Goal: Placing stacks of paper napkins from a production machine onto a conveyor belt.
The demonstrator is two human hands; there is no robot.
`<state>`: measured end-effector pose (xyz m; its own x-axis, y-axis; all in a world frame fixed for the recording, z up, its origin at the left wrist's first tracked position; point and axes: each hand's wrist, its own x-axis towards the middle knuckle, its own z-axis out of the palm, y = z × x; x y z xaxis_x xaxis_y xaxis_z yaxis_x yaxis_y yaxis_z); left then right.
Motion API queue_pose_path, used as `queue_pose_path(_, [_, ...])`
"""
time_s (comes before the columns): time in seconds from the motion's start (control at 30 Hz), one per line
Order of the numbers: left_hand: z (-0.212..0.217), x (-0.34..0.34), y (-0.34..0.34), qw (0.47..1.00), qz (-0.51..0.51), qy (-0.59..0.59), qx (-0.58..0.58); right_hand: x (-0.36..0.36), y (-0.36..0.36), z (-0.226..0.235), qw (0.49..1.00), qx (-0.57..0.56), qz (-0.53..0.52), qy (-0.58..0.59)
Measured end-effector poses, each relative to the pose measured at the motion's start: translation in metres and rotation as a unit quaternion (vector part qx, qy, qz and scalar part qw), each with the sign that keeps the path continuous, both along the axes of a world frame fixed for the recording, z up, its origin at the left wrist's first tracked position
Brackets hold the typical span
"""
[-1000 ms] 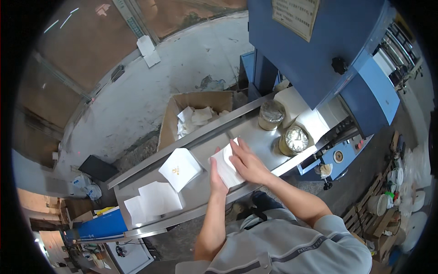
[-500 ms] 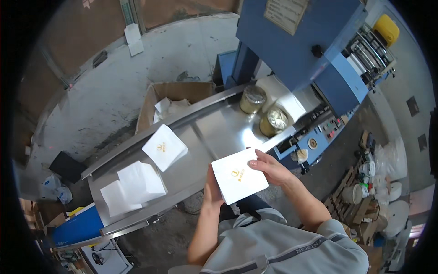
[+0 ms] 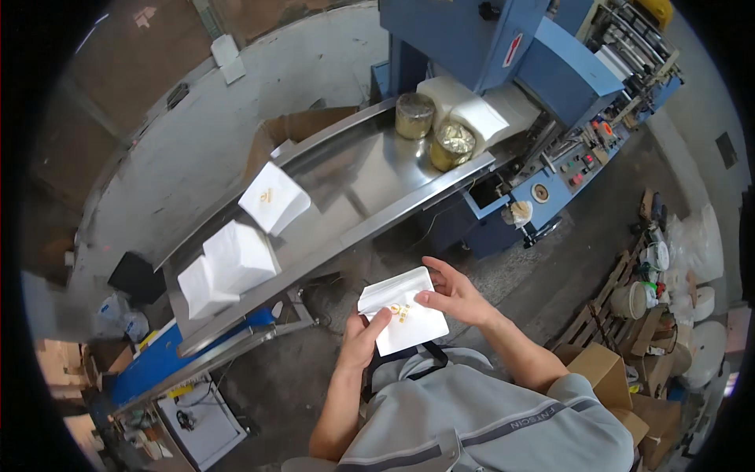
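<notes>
Steel chute, blue machine, upper frame.
Lower centre: left hand and right hand pinch white napkin stack shut, clear of chute; loose edges could fan, sheets slipping floorward.

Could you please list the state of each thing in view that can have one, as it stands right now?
White napkin stack: lifted off the tray, held in both hands.
Left hand: gripping the stack's lower left edge.
Right hand: gripping its right edge.
Three napkin stacks: lying on the steel tray.
Two golden rolls: upright at the blue machine.
Cardboard box: open.
</notes>
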<state>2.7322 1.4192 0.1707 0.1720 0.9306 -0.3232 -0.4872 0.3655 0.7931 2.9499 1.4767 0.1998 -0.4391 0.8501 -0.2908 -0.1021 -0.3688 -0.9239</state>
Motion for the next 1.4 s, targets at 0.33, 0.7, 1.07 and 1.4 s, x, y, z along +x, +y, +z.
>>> queue_pose_path(0.33, [-0.005, 0.008, -0.152, 0.993, 0.069, 0.08, -0.049, -0.012, -0.097, -0.053, 0.997, -0.074, 0.022, 0.015])
queue_pose_path(0.7, [-0.004, -0.117, -0.247, 0.982, 0.177, 0.063, -0.03, -0.172, -0.118, -0.05, 0.945, -0.161, 0.285, 0.028])
queue_pose_path(1.07, [-0.021, -0.375, -0.373, 0.89, 0.45, 0.058, -0.033, -0.506, -0.204, -0.04, 0.932, -0.078, 0.352, 0.028])
queue_pose_path(1.4, [-0.061, -0.521, -0.483, 0.735, 0.647, 0.093, -0.181, -0.874, -0.213, -0.017, 0.956, -0.046, 0.265, 0.114])
